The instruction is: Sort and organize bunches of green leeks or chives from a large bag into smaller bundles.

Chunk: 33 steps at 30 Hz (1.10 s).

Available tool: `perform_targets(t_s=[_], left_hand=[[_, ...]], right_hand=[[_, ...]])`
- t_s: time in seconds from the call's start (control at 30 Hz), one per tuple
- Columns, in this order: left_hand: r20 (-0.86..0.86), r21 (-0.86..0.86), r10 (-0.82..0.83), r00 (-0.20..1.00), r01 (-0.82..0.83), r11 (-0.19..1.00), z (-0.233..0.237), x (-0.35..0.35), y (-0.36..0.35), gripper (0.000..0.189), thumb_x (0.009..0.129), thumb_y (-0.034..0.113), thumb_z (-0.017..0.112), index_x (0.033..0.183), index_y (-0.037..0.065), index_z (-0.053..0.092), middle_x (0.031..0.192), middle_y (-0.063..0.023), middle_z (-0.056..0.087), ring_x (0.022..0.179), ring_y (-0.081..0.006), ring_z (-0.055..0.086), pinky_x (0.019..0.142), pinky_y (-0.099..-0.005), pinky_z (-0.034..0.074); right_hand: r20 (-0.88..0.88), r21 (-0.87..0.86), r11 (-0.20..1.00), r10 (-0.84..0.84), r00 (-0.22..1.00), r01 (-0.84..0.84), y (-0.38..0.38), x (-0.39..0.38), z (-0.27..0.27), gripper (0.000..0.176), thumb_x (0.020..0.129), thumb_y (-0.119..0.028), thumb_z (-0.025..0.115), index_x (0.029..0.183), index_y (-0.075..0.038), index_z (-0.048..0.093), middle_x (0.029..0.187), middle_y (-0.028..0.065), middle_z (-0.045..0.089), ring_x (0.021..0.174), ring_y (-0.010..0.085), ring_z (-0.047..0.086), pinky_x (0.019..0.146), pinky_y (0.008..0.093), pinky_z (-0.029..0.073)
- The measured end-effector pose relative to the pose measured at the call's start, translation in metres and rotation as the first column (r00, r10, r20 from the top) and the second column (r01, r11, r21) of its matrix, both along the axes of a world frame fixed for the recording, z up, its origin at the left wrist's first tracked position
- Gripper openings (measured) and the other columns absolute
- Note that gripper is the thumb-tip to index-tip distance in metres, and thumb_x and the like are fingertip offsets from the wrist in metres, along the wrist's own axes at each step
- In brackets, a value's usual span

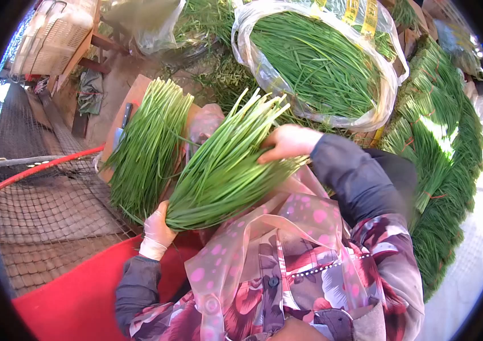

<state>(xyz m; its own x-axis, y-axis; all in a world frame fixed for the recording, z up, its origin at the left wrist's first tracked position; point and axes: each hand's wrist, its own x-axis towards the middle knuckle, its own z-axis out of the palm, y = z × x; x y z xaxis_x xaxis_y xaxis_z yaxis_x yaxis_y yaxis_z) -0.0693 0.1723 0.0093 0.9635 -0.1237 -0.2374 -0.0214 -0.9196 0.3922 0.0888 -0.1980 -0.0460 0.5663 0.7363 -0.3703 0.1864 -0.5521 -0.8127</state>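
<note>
Left to right: a knife (121, 132) lies on a board (136, 91) beside a loose sheaf of chives (147, 148). The gloved left hand (157, 227) has its grip clamped around the cut base of the chive bundle (224, 165), which is held tilted above the lap, tips pointing up and right. The right hand (287, 142) rests on the bundle's upper side, its grip curled over the leaves. Behind it is a plastic bag (253, 68) filled with chives; tied bundles (440, 153) are stacked at far right
</note>
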Motion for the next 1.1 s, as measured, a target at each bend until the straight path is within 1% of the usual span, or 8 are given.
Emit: perform_targets(t_s=[0.33,0.4,0.43,0.5,0.63,0.77,0.83,1.1], left_hand=[[0.178,0.051,-0.154,0.972,0.147,0.988,0.004,-0.002,0.007,0.063,0.064,0.011,0.077,0.121,0.003,0.053,0.096,-0.0179,0.065,0.085,-0.037,0.064,0.072,-0.04,0.052],[0.193,0.075,-0.152,0.969,0.139,0.987,0.002,-0.006,0.018,0.062,0.063,0.009,0.076,0.121,0.004,0.054,0.093,-0.0172,0.065,0.083,-0.0371,0.063,0.071,-0.0404,0.051],[0.196,0.101,-0.165,0.967,0.148,0.984,0.004,-0.011,0.025,0.062,0.062,0.007,0.075,0.121,0.004,0.054,0.091,-0.0165,0.064,0.08,-0.0372,0.063,0.069,-0.0409,0.051],[0.221,0.109,-0.174,0.96,0.153,0.982,0.004,-0.009,0.034,0.062,0.061,0.004,0.072,0.12,0.004,0.054,0.088,-0.0159,0.063,0.077,-0.0376,0.062,0.067,-0.0419,0.049],[0.196,0.128,-0.192,0.962,0.169,0.977,0.001,-0.008,0.033,0.059,0.062,0.004,0.071,0.119,0.005,0.055,0.088,-0.0162,0.063,0.076,-0.0373,0.061,0.066,-0.0417,0.049],[0.17,0.095,-0.189,0.967,0.175,0.98,0.001,0.001,0.032,0.054,0.068,0.014,0.075,0.118,0.004,0.056,0.094,-0.0163,0.066,0.082,-0.0361,0.064,0.07,-0.0389,0.051],[0.086,-0.016,-0.133,0.987,0.135,0.991,-0.004,0.0,0.037,0.056,0.069,0.02,0.078,0.118,0.003,0.055,0.099,-0.0183,0.066,0.089,-0.0361,0.065,0.075,-0.0389,0.053],[-0.17,-0.136,-0.061,0.984,0.038,0.99,-0.018,0.002,0.037,0.062,0.07,0.02,0.078,0.121,0.0,0.05,0.097,-0.022,0.066,0.094,-0.0382,0.064,0.077,-0.0407,0.053]], right_hand=[[-0.035,0.245,0.848,-0.477,0.878,0.47,-0.012,-0.007,-0.038,0.03,0.086,-0.031,0.06,0.107,-0.01,0.067,0.09,0.015,0.068,0.083,0.0314,0.066,0.076,0.0392,0.052],[0.277,-0.316,0.868,-0.302,0.912,0.384,-0.055,0.011,-0.04,0.028,0.086,-0.028,0.061,0.11,-0.015,0.067,0.092,0.0127,0.07,0.082,0.0298,0.067,0.074,0.0404,0.053],[0.478,-0.582,0.806,0.235,0.846,0.105,-0.084,0.014,-0.043,0.031,0.082,-0.018,0.064,0.113,-0.015,0.067,0.097,0.0074,0.069,0.088,0.0253,0.067,0.075,0.0361,0.054],[0.179,-0.858,0.502,0.084,0.98,0.114,-0.14,0.023,-0.088,0.053,0.076,-0.024,0.07,0.125,-0.012,0.059,0.107,0.0081,0.067,0.097,0.0265,0.065,0.079,0.0379,0.053],[0.684,-0.394,0.866,0.053,0.727,0.308,-0.102,0.058,-0.034,0.099,0.055,-0.038,0.082,0.142,-0.015,0.039,0.131,0.0113,0.055,0.126,0.0376,0.047,0.101,0.0482,0.042],[0.794,-0.208,0.977,0.142,0.592,0.043,-0.015,0.083,-0.035,0.058,0.081,-0.02,0.069,0.135,-0.016,0.049,0.127,0.0115,0.059,0.125,0.0342,0.048,0.103,0.0468,0.039],[0.053,-0.219,0.968,-0.115,0.992,0.124,0.006,0.094,-0.067,0.035,0.086,-0.018,0.063,0.121,-0.014,0.063,0.098,0.012,0.069,0.09,0.0262,0.066,0.081,0.0374,0.052],[-0.074,-0.141,0.805,-0.588,0.805,0.576,-0.071,0.03,-0.037,0.026,0.086,-0.025,0.06,0.105,-0.009,0.07,0.082,0.0138,0.067,0.06,0.0191,0.062,0.062,0.0338,0.05]])
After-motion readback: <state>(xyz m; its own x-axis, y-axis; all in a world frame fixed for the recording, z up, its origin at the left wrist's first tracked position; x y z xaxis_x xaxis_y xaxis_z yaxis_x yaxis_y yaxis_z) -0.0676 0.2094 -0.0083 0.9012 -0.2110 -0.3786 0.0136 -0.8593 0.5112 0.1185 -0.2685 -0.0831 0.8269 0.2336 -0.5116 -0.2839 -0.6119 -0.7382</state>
